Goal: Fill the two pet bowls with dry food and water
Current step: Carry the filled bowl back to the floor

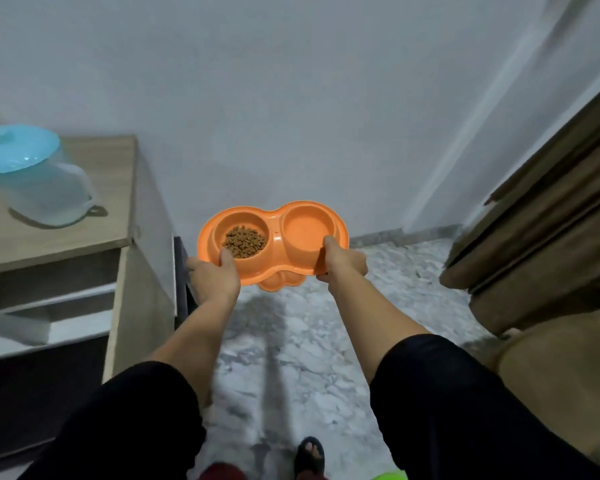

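An orange double pet bowl (pixel 276 237) is held level in the air over the floor, in front of a white wall. Its left bowl holds brown dry food (pixel 245 241). Its right bowl (pixel 305 233) holds what looks like clear water. My left hand (pixel 215 271) grips the left near rim, thumb inside the food bowl's edge. My right hand (pixel 343 263) grips the right near rim, thumb on the water bowl's edge.
A wooden cabinet (pixel 94 220) stands at the left with a clear jug with a blue lid (pixel 32 174) on top. Brown curtains (pixel 541 237) hang at the right. Marble floor (pixel 309 341) lies below, with a sandalled foot (pixel 310 453) near the bottom.
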The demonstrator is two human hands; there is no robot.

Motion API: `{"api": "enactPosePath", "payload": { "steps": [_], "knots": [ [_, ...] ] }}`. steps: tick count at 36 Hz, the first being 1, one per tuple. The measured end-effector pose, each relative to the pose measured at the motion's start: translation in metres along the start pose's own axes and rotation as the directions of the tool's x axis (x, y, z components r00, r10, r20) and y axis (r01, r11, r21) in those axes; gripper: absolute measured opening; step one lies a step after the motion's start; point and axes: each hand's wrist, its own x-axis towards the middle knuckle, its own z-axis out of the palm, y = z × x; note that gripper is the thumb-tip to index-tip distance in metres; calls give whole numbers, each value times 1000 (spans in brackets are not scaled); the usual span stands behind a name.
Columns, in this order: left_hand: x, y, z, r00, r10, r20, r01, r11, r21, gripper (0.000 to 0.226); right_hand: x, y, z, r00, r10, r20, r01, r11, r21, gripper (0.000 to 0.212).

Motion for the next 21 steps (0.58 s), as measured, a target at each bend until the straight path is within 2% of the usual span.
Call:
{"api": "enactPosePath", "payload": {
  "steps": [6, 10, 16, 19, 21],
  "knots": [
    [15, 0, 28, 991, -131, -39, 125, 985, -123, 72, 45, -8, 12, 998, -15, 66, 21, 996, -82, 37],
    [34, -6, 45, 984, -178, -3, 173, 964, -203, 79, 69, -10, 30, 996, -8, 87, 16, 996, -89, 36],
    [74, -10, 66, 962, -269, 44, 262, 871, -414, 54, 114, -7, 71, 995, 6, 102, 3, 996, -93, 25],
    [105, -18, 78, 955, -295, 44, 285, 860, -423, 54, 140, 0, 97, 993, 22, 118, -11, 995, -95, 26],
    [127, -24, 90, 947, -319, 34, 304, 862, -405, 63, 161, 6, 117, 993, 36, 115, -25, 995, -96, 23]
  ]
}}
